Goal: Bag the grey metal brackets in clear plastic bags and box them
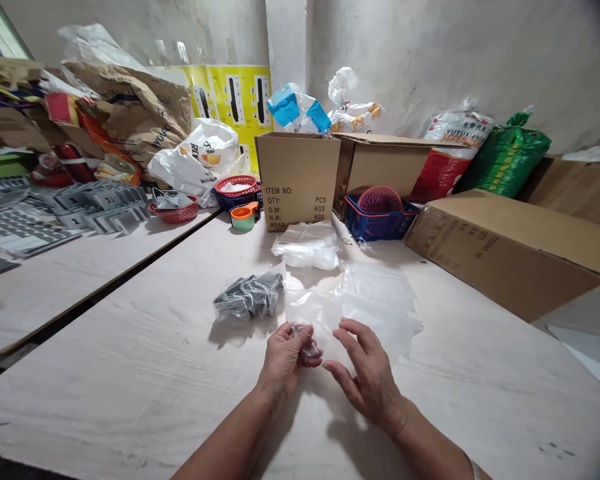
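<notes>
My left hand (284, 360) is closed at the middle of the table, its fingers pinched narrowly around a small clear-wrapped piece (306, 347), which sits partly hidden in my grip at about 12 o'clock. My right hand (365, 377) is open beside it, fingers spread wide and holding nothing. Its fingertips (347, 327) are at the near edge of a clear plastic bag (375, 307), though I cannot tell whether they touch it. The bag lies flat on the pale plywood table (130, 400), just past my hands at 12 to 1 o'clock.

At 11 o'clock, a grey bundle wrapped in plastic (250, 297) lies beside the bag. Farther out at 12 o'clock is a folded white plastic bundle (307, 245), with orange-and-green measuring cups (244, 217) at 11 o'clock. Beyond them stands an open cardboard carton (297, 180). A blue basket (377, 223) sits at 1 o'clock, and a carton on its side (510, 250) lies at 2 o'clock. Grey metal brackets (100, 207) cover a second table (75, 293) at 10 o'clock.
</notes>
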`<action>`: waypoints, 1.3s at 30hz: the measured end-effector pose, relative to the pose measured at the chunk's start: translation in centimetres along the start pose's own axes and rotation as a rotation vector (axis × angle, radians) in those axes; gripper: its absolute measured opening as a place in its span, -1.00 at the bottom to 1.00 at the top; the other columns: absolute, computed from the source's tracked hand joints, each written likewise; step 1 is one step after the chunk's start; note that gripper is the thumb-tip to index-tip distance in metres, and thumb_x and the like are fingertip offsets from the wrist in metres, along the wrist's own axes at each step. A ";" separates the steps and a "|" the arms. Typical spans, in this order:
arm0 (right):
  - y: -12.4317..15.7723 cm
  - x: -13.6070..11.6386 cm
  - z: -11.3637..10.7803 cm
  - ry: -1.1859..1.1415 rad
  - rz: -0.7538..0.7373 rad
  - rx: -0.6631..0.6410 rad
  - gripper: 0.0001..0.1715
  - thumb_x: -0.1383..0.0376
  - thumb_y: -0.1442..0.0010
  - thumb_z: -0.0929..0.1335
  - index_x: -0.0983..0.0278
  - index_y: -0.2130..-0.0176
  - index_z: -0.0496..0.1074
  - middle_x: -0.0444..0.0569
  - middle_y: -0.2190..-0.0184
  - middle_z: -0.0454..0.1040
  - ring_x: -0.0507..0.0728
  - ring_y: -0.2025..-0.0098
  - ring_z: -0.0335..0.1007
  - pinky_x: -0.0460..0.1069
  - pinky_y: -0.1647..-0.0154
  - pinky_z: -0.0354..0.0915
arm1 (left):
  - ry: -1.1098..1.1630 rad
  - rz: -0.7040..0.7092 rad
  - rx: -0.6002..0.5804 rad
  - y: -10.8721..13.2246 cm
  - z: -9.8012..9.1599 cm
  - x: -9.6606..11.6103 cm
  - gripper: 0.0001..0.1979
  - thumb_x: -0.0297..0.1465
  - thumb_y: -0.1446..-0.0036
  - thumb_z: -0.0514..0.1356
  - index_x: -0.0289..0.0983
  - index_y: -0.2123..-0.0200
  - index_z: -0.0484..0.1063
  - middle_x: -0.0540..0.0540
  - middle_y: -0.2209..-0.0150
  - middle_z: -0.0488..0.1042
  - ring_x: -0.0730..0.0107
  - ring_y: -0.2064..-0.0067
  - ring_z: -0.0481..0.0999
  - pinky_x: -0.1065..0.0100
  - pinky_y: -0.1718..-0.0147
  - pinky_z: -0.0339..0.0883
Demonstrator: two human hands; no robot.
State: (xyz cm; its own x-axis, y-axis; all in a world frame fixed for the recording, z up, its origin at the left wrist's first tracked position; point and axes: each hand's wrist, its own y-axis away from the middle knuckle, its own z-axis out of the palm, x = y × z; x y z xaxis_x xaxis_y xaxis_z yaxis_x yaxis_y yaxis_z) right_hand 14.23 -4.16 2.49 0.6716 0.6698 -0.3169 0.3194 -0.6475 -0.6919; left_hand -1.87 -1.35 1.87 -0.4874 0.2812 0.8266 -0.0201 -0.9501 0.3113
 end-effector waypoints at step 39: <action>0.0 2.2 0.7 0.247 -0.176 -0.049 -0.73 0.54 -0.17 0.18 0.38 0.12 0.26 0.18 0.12 0.34 0.21 0.05 0.24 0.14 0.11 0.25 | -1.227 1.247 0.207 1.2 -1.9 -0.2 -0.87 -0.55 -0.06 0.11 -0.27 0.30 0.35 -0.14 0.22 0.33 0.24 0.13 0.32 0.14 0.12 0.25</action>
State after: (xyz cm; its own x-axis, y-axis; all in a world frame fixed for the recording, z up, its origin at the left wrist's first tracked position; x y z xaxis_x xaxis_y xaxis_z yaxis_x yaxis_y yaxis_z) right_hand 15.26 -2.48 1.33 0.7429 0.6690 -0.0234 0.4735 -0.5499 -0.6880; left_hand -3.47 -2.78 1.20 0.7560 -0.5108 0.4094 -0.0332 -0.6545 -0.7554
